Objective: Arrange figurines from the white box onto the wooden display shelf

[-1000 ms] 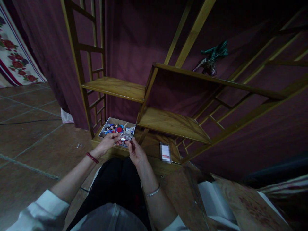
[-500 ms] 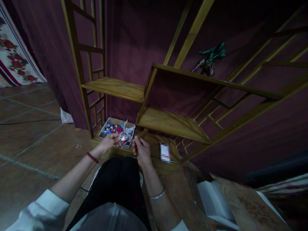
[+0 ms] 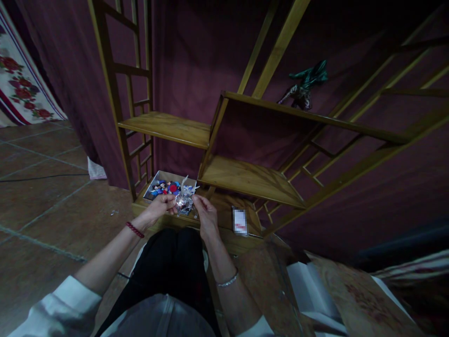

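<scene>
Maroon drapery (image 3: 189,61) backs our wooden shelves (image 3: 164,127); our left fingers (image 3: 169,199) pinch a clear ornament (image 3: 184,204), our right fingers' (image 3: 202,203) grip unclear. Adjusting it seems the step, next needing gentleness.

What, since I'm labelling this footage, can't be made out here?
In the head view:
Shiny clear item in the left hand: too small and glary to identify.
Right hand: too small to tell whether its fingertips touch that item.
Small colourful things in the box: partly hidden by hands and item, uncountable.
White-faced object: face hidden by pixelation.
</scene>
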Tool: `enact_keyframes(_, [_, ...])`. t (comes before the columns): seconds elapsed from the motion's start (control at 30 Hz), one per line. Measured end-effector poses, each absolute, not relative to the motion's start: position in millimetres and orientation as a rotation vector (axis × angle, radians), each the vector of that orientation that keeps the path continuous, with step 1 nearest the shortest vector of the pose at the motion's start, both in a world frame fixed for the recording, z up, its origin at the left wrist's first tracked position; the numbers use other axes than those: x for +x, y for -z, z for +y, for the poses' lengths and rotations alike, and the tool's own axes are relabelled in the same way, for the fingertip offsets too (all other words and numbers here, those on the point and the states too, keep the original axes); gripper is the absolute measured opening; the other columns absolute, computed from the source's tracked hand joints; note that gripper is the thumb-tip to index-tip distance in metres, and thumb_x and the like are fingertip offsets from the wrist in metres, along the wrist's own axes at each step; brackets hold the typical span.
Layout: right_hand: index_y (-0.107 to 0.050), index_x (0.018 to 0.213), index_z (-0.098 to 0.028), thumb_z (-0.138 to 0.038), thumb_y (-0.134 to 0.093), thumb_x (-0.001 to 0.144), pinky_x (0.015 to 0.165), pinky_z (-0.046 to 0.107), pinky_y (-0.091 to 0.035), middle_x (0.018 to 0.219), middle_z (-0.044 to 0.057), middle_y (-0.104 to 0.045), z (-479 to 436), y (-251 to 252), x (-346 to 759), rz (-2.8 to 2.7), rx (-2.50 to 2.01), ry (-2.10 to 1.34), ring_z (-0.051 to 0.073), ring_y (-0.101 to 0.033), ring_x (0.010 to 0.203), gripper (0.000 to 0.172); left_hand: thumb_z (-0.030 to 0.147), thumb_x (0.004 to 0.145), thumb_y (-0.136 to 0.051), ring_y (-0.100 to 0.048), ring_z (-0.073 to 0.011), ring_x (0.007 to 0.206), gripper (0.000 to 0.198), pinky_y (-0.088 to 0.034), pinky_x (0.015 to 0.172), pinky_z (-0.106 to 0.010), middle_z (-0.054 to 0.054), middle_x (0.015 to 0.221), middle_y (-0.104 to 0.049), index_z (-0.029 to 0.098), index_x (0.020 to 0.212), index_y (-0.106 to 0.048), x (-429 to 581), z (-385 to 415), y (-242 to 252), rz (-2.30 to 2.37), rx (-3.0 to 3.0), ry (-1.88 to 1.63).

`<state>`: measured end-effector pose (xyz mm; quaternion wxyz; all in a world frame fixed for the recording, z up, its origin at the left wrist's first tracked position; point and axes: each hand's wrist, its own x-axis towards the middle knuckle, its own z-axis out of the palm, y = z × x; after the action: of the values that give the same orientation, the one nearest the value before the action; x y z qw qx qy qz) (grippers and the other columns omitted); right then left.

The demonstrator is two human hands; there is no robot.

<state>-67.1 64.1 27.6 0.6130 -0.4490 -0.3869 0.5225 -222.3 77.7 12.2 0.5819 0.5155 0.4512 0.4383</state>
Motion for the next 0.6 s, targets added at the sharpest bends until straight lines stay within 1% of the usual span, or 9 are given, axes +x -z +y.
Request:
enact_keyframes(0.1, [-0.066,0.076,-0.016,-0.032,-0.068,0.061,0.066,0.018,-0.042,0.073,-0.001,-0.066,65.1,-29.0,-69.1,-0.845,-0.988,-1.273,0.008,-0.055,0.067,0.022,0.035,0.066,-0.062,-0.049,-0.009,0.049,0.023,-0.037,0.051,-0.022,-0.001,0.053,-0.057,0.013,0.065,-0.056,-220.5,77.3,-10.3,1.053,1.235,-1.012])
enact_keyframes(0.27, [-0.064,0.068,-0.015,-0.034,-0.068,0.059,0.061,0.018,-0.041,0.066,-0.002,-0.064,66.4,-30.0,-70.9,-0.8,-0.966,-1.355,0.008,-0.054,0.061,0.021,0.034,0.067,-0.06,-0.047,-0.0079,0.046,0.022,-0.036,0.05,-0.021,0.0,0.05,-0.055,0.012,0.065,-0.056,-217.0,76.0,-12.2,1.058,1.302,-0.982])
enact_keyframes(0.43, [-0.064,0.066,-0.015,-0.033,-0.068,0.057,0.058,0.019,-0.039,0.062,-0.003,-0.063,69.7,-29.1,-69.1,-0.795,-1.032,-1.359,0.008,-0.052,0.057,0.02,0.034,0.067,-0.058,-0.046,-0.0078,0.045,0.022,-0.035,0.048,-0.021,0.002,0.049,-0.054,0.012,0.065,-0.055,-216.1,78.7,-9.7,1.111,1.328,-0.992])
enact_keyframes(0.6, [-0.062,0.059,-0.016,-0.031,-0.065,0.057,0.056,0.019,-0.038,0.057,-0.004,-0.059,71.9,-28.2,-67.0,-0.825,-1.097,-1.332,0.008,-0.05,0.056,0.016,0.035,0.067,-0.057,-0.045,-0.0077,0.044,0.022,-0.034,0.046,-0.02,0.003,0.048,-0.052,0.013,0.07,-0.056,-215.8,81.9,-3.6,1.113,1.346,-1.007])
